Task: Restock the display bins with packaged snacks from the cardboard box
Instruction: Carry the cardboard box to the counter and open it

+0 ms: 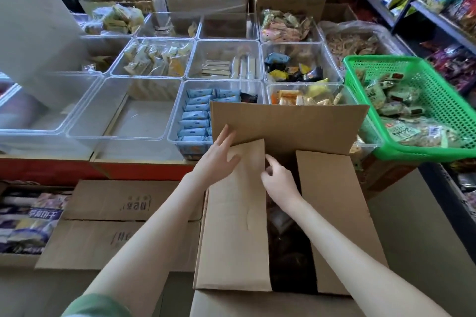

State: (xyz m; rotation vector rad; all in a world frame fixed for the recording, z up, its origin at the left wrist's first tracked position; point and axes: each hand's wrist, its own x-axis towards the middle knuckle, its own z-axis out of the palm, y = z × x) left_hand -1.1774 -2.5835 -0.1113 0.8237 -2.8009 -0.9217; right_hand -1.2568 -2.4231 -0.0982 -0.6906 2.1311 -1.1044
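Cardboard box [334,213] sits right under the person. Its two side flaps are nearly closed, with a dark slot between them running from the box's near end to its far end. Packaged snacks [288,239] show down that slot, dim and hard to make out. The left hand [219,159] lies flat on the left flap [237,213] at the box's far end, grip apart, fingers straight. The right hand [279,180] hovers over the slot with fingers curled at that flap's inner edge; whether it pinches or merely touches cannot be told. The goods lie directly below the right hand, the nearer one. The left flap likely swings outward first. Display bins [123,134] wait just beyond the box.
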